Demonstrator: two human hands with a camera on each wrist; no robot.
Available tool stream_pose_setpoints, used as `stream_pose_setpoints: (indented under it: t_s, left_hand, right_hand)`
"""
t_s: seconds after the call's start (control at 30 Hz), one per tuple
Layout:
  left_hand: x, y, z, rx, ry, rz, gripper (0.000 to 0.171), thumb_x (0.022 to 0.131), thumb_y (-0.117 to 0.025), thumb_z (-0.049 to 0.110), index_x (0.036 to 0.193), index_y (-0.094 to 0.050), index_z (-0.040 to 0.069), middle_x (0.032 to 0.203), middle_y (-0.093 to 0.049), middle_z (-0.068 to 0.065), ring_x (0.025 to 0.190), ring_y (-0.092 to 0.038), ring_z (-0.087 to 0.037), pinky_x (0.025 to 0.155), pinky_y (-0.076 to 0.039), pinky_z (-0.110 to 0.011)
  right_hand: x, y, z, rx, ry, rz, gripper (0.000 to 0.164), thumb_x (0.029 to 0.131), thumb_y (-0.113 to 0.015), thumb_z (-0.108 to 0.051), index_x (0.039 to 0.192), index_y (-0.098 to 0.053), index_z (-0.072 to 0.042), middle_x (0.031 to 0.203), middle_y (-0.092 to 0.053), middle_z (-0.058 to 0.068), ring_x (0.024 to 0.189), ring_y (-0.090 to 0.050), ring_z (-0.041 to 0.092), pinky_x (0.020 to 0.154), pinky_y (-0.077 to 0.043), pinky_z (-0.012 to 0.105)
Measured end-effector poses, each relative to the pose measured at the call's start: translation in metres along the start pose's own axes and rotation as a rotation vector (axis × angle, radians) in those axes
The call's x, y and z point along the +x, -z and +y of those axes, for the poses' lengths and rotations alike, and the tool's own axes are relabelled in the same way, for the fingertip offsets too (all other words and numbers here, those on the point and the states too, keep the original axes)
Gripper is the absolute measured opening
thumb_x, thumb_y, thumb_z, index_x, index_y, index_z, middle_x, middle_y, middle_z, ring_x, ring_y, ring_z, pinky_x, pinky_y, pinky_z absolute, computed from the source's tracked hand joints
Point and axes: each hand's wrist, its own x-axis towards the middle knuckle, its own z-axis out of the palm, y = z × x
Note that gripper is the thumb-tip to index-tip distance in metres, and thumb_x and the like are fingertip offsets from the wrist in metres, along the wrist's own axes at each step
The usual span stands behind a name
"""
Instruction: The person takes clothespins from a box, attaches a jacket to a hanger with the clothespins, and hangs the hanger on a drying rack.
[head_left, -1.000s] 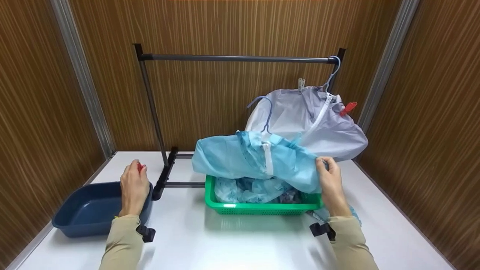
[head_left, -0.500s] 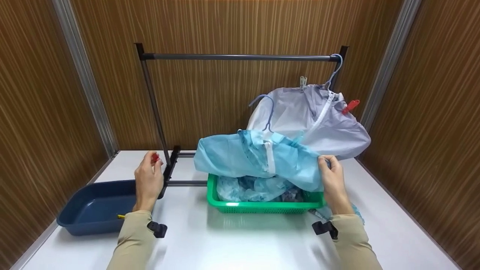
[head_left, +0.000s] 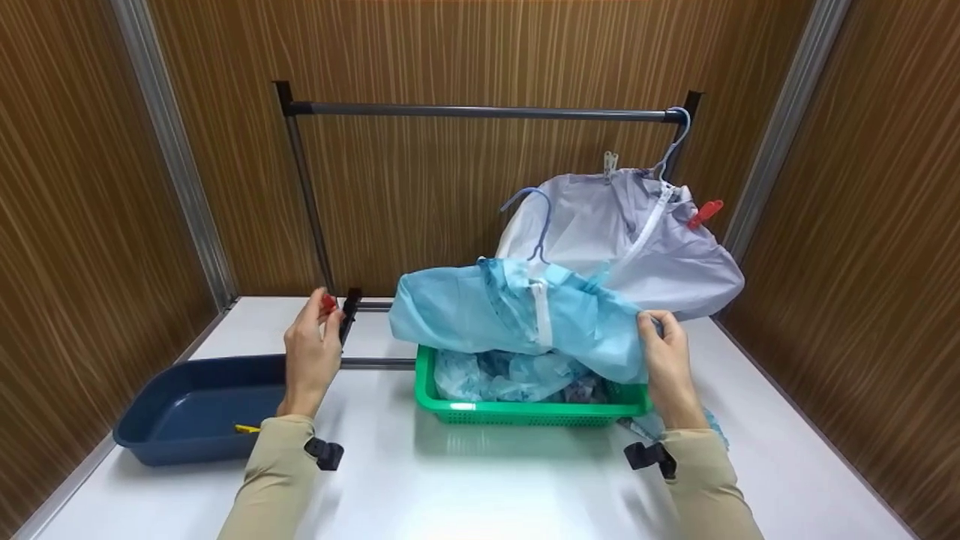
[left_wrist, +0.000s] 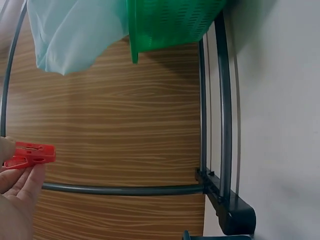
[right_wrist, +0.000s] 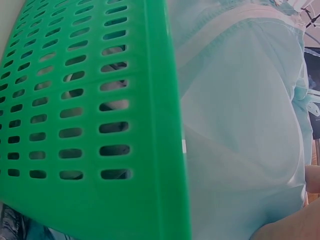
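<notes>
My left hand (head_left: 313,360) pinches a red clothespin (left_wrist: 35,155) between thumb and fingertips, up beside the left post of the rack. At the right, my right hand (head_left: 667,364) grips the edge of a light blue zippered garment (head_left: 450,311) between thumb and fingers. A blue hanger (head_left: 541,225) rises out of that garment's neck, its hook free of the bar. The garment lies over the green basket (head_left: 525,411), which holds more bluish, patterned cloth (head_left: 517,379).
A black rack's bar (head_left: 480,112) spans the back. From its right end hangs a lilac garment (head_left: 577,217) with a white clothespin (head_left: 610,166) and a red one on it. At the left stands a dark blue tub (head_left: 187,401) with a yellow clothespin (head_left: 246,429) in it.
My left hand has moved from over the tub, to the right and away from me, with the red clothespin. My right hand keeps its hold on the blue garment.
</notes>
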Motion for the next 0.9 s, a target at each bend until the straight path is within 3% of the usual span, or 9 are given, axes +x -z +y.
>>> stream_pose_setpoints:
  t_s: [0.3,0.6,0.9]
  left_hand:
    - [0.001,-0.009,0.011,-0.024,-0.009,-0.048,0.029,0.098,-0.057,0.004,0.126,-0.055,-0.001,0.115,-0.061,-0.019,0.109,-0.063,-0.028,0.095,-0.054,-0.040]
    - [0.000,-0.019,0.023,-0.083,0.034,0.014,0.035,0.098,-0.058,0.008,0.132,-0.053,0.000,0.117,-0.063,-0.019,0.109,-0.064,-0.026,0.096,-0.053,-0.036]
    - [0.001,-0.029,0.038,-0.116,-0.022,0.032,0.037,0.096,-0.061,0.007,0.130,-0.053,-0.003,0.113,-0.066,-0.018,0.104,-0.065,-0.026,0.091,-0.055,-0.039]
  right_hand:
    - [0.001,0.000,0.000,-0.002,-0.005,0.015,0.028,0.105,-0.045,-0.029,0.113,-0.051,-0.002,0.112,-0.046,0.004,0.101,-0.043,0.015,0.091,-0.038,0.025]
    - [0.000,-0.001,0.000,-0.011,-0.001,0.015,0.028,0.104,-0.045,-0.029,0.113,-0.051,-0.002,0.110,-0.047,0.004,0.098,-0.044,0.015,0.088,-0.038,0.026]
    - [-0.001,-0.001,0.000,0.004,0.028,0.008,0.031,0.104,-0.045,-0.029,0.113,-0.050,0.000,0.106,-0.045,0.004,0.094,-0.042,0.016,0.085,-0.038,0.026]
